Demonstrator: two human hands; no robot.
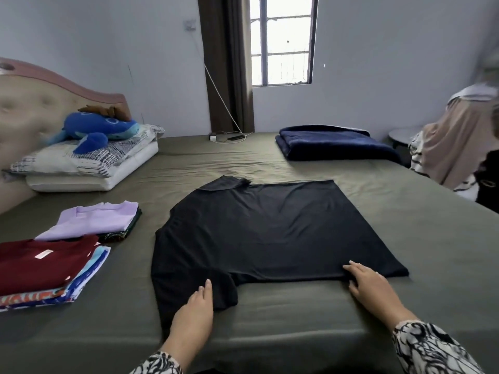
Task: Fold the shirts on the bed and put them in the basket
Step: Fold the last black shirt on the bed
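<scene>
At the near edge of the bed (283, 314), two hands work on a black shirt (270, 230) spread flat across the olive sheet. The left hand (195, 311) lies with straight fingers on the near sleeve of the shirt, pressing it down and grasping nothing. The right hand (371, 286) rests flat, fingers extended, on the near hem corner, likewise released and only touching the cloth. Both wrists show black-and-white patterned sleeves.

The black shirt lies sideways to the viewer, collar toward the left, hem toward the right, the far sleeve peeking out beyond the body. It looks smoothed out, with no fold made in it yet, so this garment seems to be at the very start of its folding.

To the left, just off the shirt, sits a pile of folded shirts topped by a maroon shirt (40, 263), with light-blue and patterned pieces beneath it. Just beyond it a second small pile carries a lilac shirt (94, 220) over a dark patterned one. These appear finished as far as folding goes, yet they remain on the bed.

No basket is in view, so the putting-away step looks wholly undone: the black shirt needs folding, and then all the piles need carrying over.

Farther back lie a folded navy blanket (332, 143) on the right and pillows (86, 163) bearing a blue plush toy (100, 129) on the left, by the headboard.
</scene>
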